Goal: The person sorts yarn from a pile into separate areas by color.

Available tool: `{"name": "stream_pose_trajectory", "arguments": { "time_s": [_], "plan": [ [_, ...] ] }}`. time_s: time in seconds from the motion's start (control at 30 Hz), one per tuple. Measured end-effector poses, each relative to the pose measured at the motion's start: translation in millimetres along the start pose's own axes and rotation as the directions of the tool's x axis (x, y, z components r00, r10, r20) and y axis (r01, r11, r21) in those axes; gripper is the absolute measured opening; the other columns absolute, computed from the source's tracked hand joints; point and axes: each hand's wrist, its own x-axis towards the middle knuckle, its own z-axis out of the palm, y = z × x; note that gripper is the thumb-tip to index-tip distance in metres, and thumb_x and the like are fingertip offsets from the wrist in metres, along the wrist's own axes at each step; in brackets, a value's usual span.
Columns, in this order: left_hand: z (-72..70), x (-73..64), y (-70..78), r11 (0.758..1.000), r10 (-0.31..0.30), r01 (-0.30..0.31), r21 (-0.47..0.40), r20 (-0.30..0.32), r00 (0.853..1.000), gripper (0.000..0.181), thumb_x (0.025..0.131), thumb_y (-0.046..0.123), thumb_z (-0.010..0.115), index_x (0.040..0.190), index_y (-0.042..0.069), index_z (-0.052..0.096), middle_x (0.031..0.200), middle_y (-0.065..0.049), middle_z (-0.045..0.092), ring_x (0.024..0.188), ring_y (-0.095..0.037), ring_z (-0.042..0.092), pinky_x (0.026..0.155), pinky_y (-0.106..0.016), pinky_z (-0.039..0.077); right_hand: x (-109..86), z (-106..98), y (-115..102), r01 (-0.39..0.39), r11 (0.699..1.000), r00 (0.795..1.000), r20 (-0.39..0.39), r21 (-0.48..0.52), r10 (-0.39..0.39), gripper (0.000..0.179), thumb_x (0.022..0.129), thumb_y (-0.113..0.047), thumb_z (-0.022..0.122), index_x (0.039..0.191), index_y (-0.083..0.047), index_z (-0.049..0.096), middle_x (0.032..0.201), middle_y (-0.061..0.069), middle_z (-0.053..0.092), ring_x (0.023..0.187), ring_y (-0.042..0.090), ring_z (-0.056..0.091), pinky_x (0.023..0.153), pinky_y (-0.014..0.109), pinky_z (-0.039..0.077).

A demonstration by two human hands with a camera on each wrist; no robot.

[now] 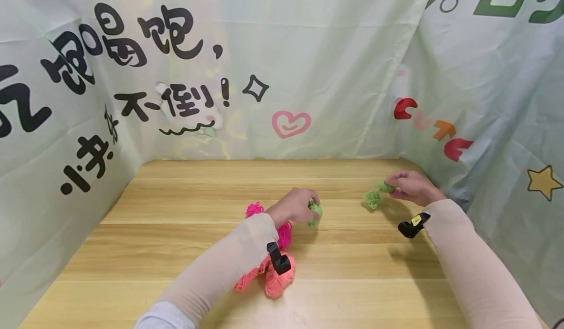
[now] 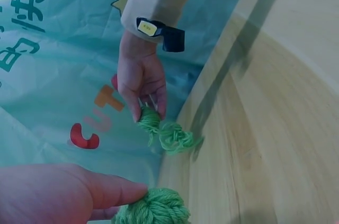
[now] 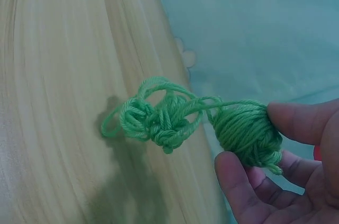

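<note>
My left hand grips a ball of green yarn over the middle of the table; in the left wrist view thumb and fingers sit against that green yarn ball. At the right, my right hand pinches a small wound bundle of green yarn between thumb and fingers. A looser tangle of green yarn hangs from it by strands, toward the table's middle. Partly covered by the left forearm lie magenta yarn and coral yarn.
The wooden table ends at a printed cloth that stands behind it and along both sides. A small black camera is strapped on each wrist. The right forearm lies close to the cloth on the right.
</note>
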Motion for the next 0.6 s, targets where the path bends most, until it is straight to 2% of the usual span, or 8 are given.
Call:
{"name": "stream_pose_trajectory", "arguments": {
  "time_s": [0.2, 0.33, 0.43, 0.6],
  "plan": [
    [-0.3, 7.5, 0.9, 1.0, 0.002, -0.002, -0.004, -0.009, 1.0, 0.031, 0.089, 0.023, 0.071, 0.116, 0.008, 0.064, 0.087, 0.002, 0.059, 0.075, -0.011, 0.054, 0.063, -0.021, 0.048, 1.1, -1, 4, 0.009, 1.0, 1.0, -0.007, -0.025, -0.009, 0.029, 0.101, -0.016, 0.052, 0.117, 0.007, 0.047, 0.095, 0.001, 0.055, 0.081, 0.009, 0.058, 0.082, 0.028, 0.054],
    [-1.5, 10.8, 1.6, 1.0, 0.008, -0.008, -0.002, -0.021, 1.0, 0.028, 0.088, 0.023, 0.071, 0.112, 0.01, 0.065, 0.085, 0.003, 0.059, 0.075, -0.011, 0.054, 0.062, -0.021, 0.047, -0.5, -3, 1, 0.015, 1.0, 0.998, -0.054, -0.013, -0.016, 0.033, 0.1, -0.016, 0.054, 0.119, 0.008, 0.045, 0.094, 0.0, 0.056, 0.08, 0.008, 0.059, 0.08, 0.026, 0.055],
    [-2.7, 11.9, 1.3, 1.0, 0.013, -0.014, -0.009, -0.022, 1.0, 0.026, 0.088, 0.023, 0.071, 0.111, 0.011, 0.065, 0.086, 0.004, 0.06, 0.076, -0.01, 0.054, 0.064, -0.021, 0.047, -1.9, -5, -2, 0.022, 0.999, 0.994, -0.105, -0.026, -0.025, 0.036, 0.1, -0.018, 0.055, 0.122, 0.008, 0.043, 0.101, 0.004, 0.053, 0.081, 0.007, 0.059, 0.081, 0.026, 0.054],
    [-3.6, 13.5, -1.4, 0.999, 0.006, -0.007, -0.041, -0.018, 1.0, 0.028, 0.089, 0.024, 0.07, 0.114, 0.011, 0.064, 0.088, 0.003, 0.06, 0.077, -0.01, 0.056, 0.065, -0.021, 0.048, -1.9, -7, -3, 0.03, 0.999, 0.989, -0.143, -0.04, -0.035, 0.041, 0.1, -0.02, 0.054, 0.125, 0.01, 0.042, 0.111, 0.01, 0.048, 0.083, 0.006, 0.058, 0.084, 0.028, 0.054]
  ]
}}
